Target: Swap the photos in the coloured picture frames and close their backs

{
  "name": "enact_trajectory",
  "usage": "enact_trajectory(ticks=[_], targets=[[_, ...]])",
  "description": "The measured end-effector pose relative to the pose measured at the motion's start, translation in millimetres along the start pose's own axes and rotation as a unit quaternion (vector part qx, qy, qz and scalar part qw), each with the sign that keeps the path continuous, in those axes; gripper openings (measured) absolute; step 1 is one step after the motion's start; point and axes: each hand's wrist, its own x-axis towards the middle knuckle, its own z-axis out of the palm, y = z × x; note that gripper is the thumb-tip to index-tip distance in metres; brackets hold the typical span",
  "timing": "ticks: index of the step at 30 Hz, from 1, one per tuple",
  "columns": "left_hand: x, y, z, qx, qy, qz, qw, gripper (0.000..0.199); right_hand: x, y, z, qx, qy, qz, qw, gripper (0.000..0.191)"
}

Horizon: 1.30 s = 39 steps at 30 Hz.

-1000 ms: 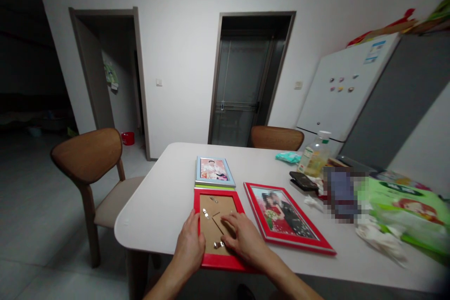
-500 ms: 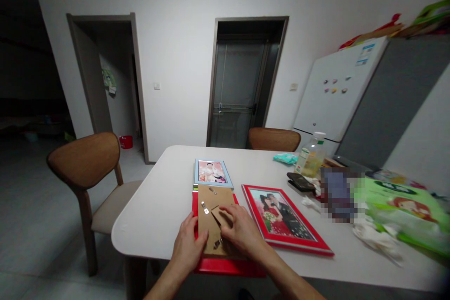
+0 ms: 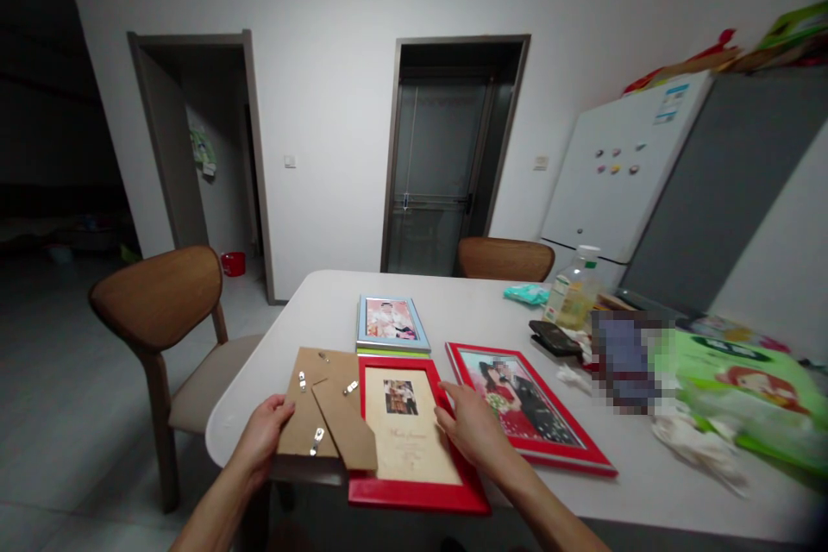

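Observation:
My left hand [image 3: 264,434] grips the lower left edge of a brown backing board [image 3: 296,427], which has metal clips and a fold-out stand flap [image 3: 346,423]. The board lies partly off the left side of a red picture frame [image 3: 414,496], whose inside shows a cream insert sheet [image 3: 420,448] with a small photo. My right hand [image 3: 475,427] rests at the frame's right side, fingers apart and bent over its edge. Right beside it lies another red picture frame [image 3: 582,454] with a couple's photo. Behind is a light-blue picture frame [image 3: 360,326], stacked on something green.
A bottle of yellow liquid [image 3: 573,297], a black wallet-like item [image 3: 553,338], a green package [image 3: 743,379] and crumpled tissues [image 3: 699,448] crowd the table's right side. Wooden chairs stand at the left [image 3: 161,293] and far side [image 3: 504,259].
My left hand has moved left with the backing board, uncovering the cream sheet in the red frame. My right hand has gone from the board's flap to the frame's right edge.

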Motion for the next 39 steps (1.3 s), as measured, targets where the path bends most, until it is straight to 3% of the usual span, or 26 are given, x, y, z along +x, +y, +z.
enact_trajectory(ticks=[3, 8, 11, 13, 17, 22, 24, 27, 29, 30, 34, 39], targets=[[4.4, -5.0, -17.9, 0.043, 0.022, -0.006, 0.999, 0.016, 0.1, 5.6, 5.2, -0.021, -0.032, 0.013, 0.999, 0.035], [11.1, -5.8, -29.2, 0.149, 0.066, 0.016, 0.986, 0.012, 2.8, 2.9, 8.7, -0.028, -0.036, 0.019, 0.999, 0.037], [9.4, -5.5, -29.9, 0.21, 0.096, 0.041, 0.972, 0.023, 4.1, 1.5, 10.6, -0.037, -0.034, 0.018, 0.999, 0.037], [6.7, -6.3, -25.9, 0.288, 0.118, 0.083, 0.947, 0.035, 4.6, 0.3, 12.0, -0.042, -0.034, 0.025, 0.998, 0.039], [-1.5, -6.9, 0.6, 0.447, 0.098, 0.191, 0.869, 0.041, 7.3, -0.4, 13.9, 0.001, -0.016, 0.049, 0.999, 0.052], [-20.5, 2.9, 55.2, 0.43, -0.024, 0.208, 0.878, 0.042, 10.9, 2.7, 8.7, 0.165, -0.004, 0.138, 0.977, 0.063], [-28.0, 8.1, 72.3, 0.416, -0.063, 0.207, 0.883, 0.042, 9.8, 0.5, 2.8, 0.3, -0.037, 0.187, 0.935, 0.067], [-36.9, 14.8, 90.2, 0.39, -0.095, 0.202, 0.893, 0.041, 6.0, -9.2, -8.6, 0.516, -0.076, 0.225, 0.823, 0.074], [-42.0, 18.2, 100.6, 0.364, -0.117, 0.199, 0.902, 0.048, 3.7, -18.3, -16.3, 0.601, -0.075, 0.221, 0.765, 0.079], [-44.3, 19.5, 106.0, 0.353, -0.134, 0.203, 0.903, 0.054, 2.8, -22.9, -19.7, 0.621, -0.073, 0.215, 0.75, 0.08], [-51.5, 22.0, 128.8, 0.341, -0.174, 0.263, 0.885, 0.076, 1.7, -34.0, -27.7, 0.63, -0.066, 0.189, 0.75, 0.078], [-55.6, 30.9, 136.1, 0.321, -0.121, 0.407, 0.847, 0.054, 4.7, -27.7, -25.3, 0.603, -0.056, 0.166, 0.778, 0.078]])
